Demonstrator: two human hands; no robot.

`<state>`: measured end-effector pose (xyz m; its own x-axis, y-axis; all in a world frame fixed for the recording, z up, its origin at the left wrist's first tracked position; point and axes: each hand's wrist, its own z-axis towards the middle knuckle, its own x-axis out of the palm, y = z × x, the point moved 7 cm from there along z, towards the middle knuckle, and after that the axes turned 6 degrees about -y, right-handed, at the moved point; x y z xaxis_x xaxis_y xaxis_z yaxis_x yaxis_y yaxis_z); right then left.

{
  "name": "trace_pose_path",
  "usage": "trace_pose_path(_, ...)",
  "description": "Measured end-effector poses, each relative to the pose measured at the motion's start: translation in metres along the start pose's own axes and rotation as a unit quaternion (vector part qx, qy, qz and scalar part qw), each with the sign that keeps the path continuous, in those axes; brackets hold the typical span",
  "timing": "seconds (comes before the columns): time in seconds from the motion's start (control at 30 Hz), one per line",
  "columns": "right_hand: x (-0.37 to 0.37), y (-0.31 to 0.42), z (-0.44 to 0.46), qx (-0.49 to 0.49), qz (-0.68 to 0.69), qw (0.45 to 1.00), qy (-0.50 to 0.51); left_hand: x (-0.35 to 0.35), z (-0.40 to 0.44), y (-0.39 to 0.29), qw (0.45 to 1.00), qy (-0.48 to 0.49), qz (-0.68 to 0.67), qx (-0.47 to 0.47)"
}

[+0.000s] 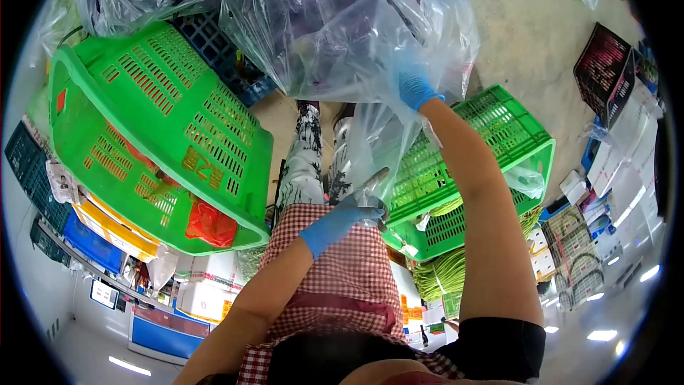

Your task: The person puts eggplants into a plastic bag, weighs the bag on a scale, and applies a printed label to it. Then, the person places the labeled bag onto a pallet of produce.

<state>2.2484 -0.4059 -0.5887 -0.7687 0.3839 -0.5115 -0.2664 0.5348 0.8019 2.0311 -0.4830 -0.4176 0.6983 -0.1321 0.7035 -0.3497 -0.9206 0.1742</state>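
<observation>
- My left hand [336, 223] seems to pinch clear film [379, 132]; tugging could tear it.
- I can't tell whether my right hand [415, 87] grips the clear plastic bag [313, 46] ahead of the legs [303, 164]; slipping could spill it.

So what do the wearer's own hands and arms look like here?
Left hand: blue glove to the wrist, fingers darker, greyish. Right hand: also blue-gloved, cuff wrinkled, fingers veiled by clear plastic. Forearms bare; short black sleeve on the right arm. No markings visible.
</observation>
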Motion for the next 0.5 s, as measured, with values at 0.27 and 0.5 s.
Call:
trace_pose_path(0.27,0.002,0.027,0.016,-0.279,-0.461,0.837,0.096,-0.013,-0.002,0.009,0.999,-0.032,0.021,0.003)
trace_pose_path(0.5,-0.064,0.109,0.04,-0.302,-0.484,0.821,0.002,-0.014,-0.002,0.008,0.999,-0.05,0.022,0.0)
